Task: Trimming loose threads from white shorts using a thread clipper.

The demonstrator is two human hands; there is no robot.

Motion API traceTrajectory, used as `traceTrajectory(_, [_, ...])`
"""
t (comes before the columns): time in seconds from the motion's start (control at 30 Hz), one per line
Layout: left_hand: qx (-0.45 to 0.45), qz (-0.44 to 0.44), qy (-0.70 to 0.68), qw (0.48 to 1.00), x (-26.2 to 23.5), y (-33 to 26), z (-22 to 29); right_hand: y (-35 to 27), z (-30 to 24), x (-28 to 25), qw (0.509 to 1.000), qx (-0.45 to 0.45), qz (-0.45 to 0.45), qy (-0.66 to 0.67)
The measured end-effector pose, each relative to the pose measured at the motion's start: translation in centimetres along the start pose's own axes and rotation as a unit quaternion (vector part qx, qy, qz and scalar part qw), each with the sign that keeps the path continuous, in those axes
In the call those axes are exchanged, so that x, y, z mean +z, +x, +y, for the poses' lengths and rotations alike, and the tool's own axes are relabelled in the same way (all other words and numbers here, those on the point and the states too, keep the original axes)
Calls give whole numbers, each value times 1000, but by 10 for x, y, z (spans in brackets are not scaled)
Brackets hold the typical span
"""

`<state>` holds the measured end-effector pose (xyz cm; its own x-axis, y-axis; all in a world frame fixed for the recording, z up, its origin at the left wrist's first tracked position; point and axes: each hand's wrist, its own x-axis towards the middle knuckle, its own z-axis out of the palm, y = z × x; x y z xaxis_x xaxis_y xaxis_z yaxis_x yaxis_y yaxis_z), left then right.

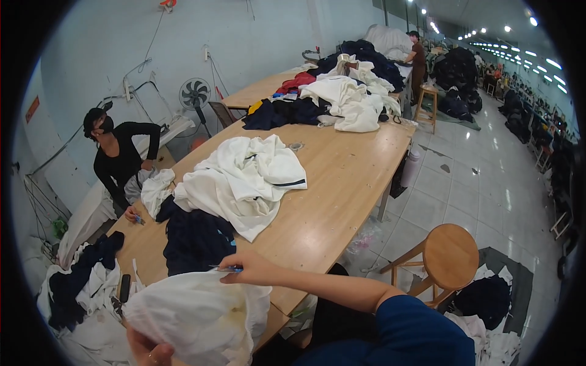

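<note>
A white piece of fabric or garment (189, 308) hangs spread between my hands at the near table edge. My left hand (149, 351) is closed on its lower left part, near the bottom of the picture. My right hand (249, 268) is closed around small blue-handled thread snips (231, 268), their metal tip pointing left along the garment's upper edge. Just beyond lies a dark navy garment (195, 238). Behind it a large heap of white garments (244, 177) covers part of the wooden table (342, 177).
Across the table on the left a person (125, 146) in black handles whitish cloth and a small blue tool. A dark phone-like object (125, 288) lies by scraps. Further piles (348, 97) fill the far table. A wooden stool (450, 256) and fabric scraps (485, 305) stand right.
</note>
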<state>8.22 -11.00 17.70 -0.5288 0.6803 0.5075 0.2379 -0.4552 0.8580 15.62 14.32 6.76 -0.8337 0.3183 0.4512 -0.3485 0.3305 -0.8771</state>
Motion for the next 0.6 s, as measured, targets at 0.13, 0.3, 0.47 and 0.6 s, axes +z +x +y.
traceTrajectory(0.13, [-49,-16,174,983,-46,-6,34,-6,-85,-60,997,-1,-7,-83])
traceTrajectory(0.3, [90,53,510,854,-74,34,34,13,-139,-96,983,-54,73,-157])
traceTrajectory(0.47, [-53,0,575,816,-137,107,-13,105,-74,-103,890,-60,55,-448])
traceTrajectory(0.6, [139,150,634,746,-178,127,34,155,-139,-85,870,-219,200,-394])
